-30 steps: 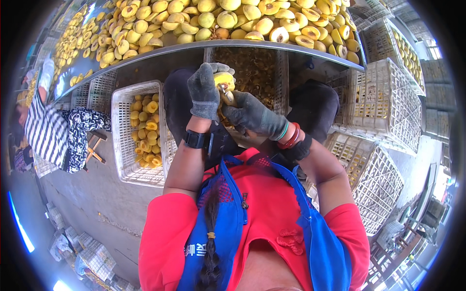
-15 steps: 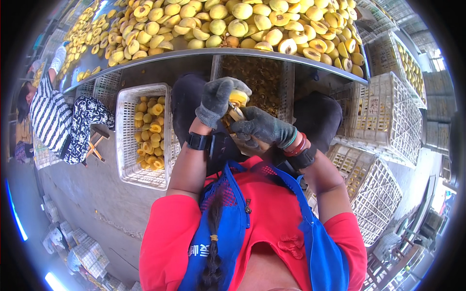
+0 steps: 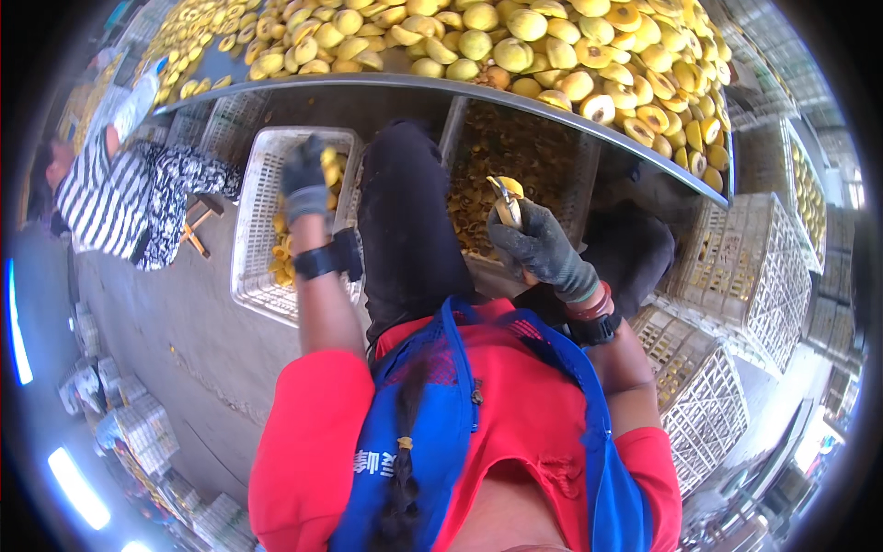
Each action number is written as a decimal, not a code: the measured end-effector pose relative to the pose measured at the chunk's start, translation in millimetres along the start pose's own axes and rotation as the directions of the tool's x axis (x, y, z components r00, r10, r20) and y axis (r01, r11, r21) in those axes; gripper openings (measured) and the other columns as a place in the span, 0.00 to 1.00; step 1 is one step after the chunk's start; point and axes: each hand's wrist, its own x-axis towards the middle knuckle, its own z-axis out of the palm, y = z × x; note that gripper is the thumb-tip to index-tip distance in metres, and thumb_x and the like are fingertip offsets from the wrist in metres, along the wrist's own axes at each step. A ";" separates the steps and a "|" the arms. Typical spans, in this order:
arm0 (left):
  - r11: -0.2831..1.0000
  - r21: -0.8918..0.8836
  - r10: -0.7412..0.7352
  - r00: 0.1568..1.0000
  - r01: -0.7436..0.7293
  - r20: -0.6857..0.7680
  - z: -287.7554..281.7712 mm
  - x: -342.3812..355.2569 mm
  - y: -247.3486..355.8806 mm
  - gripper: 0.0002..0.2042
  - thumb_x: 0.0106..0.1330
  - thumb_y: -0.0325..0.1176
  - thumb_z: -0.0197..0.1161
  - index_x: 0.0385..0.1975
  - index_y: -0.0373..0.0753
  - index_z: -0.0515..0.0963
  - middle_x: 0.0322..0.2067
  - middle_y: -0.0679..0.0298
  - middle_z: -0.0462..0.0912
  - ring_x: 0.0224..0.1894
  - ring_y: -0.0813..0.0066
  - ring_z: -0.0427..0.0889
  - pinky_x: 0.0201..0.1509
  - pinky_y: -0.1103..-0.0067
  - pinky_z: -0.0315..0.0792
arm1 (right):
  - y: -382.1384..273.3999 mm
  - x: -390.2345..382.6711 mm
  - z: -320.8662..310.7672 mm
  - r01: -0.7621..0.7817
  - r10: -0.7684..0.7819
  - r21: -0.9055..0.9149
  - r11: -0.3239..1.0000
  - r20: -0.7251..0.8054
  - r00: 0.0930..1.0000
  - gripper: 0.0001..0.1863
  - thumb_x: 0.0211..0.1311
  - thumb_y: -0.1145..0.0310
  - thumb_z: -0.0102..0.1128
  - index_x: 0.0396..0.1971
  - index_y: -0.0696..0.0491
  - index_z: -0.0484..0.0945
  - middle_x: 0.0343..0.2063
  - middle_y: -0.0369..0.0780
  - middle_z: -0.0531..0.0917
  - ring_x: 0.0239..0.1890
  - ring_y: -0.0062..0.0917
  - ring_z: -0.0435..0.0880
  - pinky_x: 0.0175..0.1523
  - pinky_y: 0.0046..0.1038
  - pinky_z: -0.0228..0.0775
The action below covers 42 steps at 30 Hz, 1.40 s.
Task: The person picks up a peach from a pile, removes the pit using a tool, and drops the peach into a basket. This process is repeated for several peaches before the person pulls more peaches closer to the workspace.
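Note:
My left hand [image 3: 306, 184], in a dark grey glove, is over the white plastic crate [image 3: 250, 198] at my left. Motion smears its fingers, and yellow peach halves [image 3: 281, 250] show beside and below it. In front of my right knee, my gloved right hand [image 3: 544, 250] is wrapped round the light handle of a small pitting tool [image 3: 507, 212]. The tool's metal tip points up and away from me, with a yellow piece of peach [image 3: 509, 187] on it.
A metal-edged table [image 3: 423, 85] heaped with yellow peaches [image 3: 515, 53] spans the far side. Under it, a crate of peach scraps [image 3: 506, 156] stands between my knees. Stacked white crates [image 3: 736, 276] rise at right. A person in stripes [image 3: 106, 207] sits at far left.
My left hand has left my right hand and swung left to the crate, taking the peach it held away from the tool. My right hand has shifted right, still gripping the tool.

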 end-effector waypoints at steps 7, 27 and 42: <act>0.977 0.179 0.117 0.993 -0.115 0.001 0.3 27.6 17.0 0.31 0.64 0.62 0.44 0.48 0.39 0.78 0.46 0.50 0.80 0.50 0.50 0.77 0.56 0.66 0.68 | 80.5 38.7 -38.0 -0.332 0.321 -0.059 0.941 -0.143 0.936 0.06 0.60 0.71 0.57 0.32 0.56 0.72 0.16 0.34 0.73 0.14 0.19 0.72 0.17 0.24 0.62; 0.915 -0.399 0.118 0.910 0.056 0.398 150.8 115.0 142.5 0.26 0.55 0.47 0.65 0.47 0.34 0.73 0.33 0.60 0.80 0.31 0.69 0.78 0.38 0.75 0.73 | 29.9 34.6 -17.5 -0.129 0.060 -0.228 0.965 -0.288 0.956 0.07 0.57 0.73 0.58 0.36 0.55 0.72 0.21 0.34 0.72 0.24 0.17 0.67 0.30 0.25 0.66; 0.525 -0.843 0.588 0.766 -0.117 0.259 34.3 -83.5 185.4 0.18 0.66 0.42 0.55 0.49 0.37 0.70 0.44 0.63 0.75 0.46 0.75 0.75 0.51 0.79 0.71 | -29.2 30.7 12.6 0.164 -0.390 -0.544 0.823 -0.330 0.860 0.11 0.56 0.68 0.62 0.31 0.58 0.71 0.22 0.51 0.78 0.28 0.48 0.80 0.29 0.37 0.69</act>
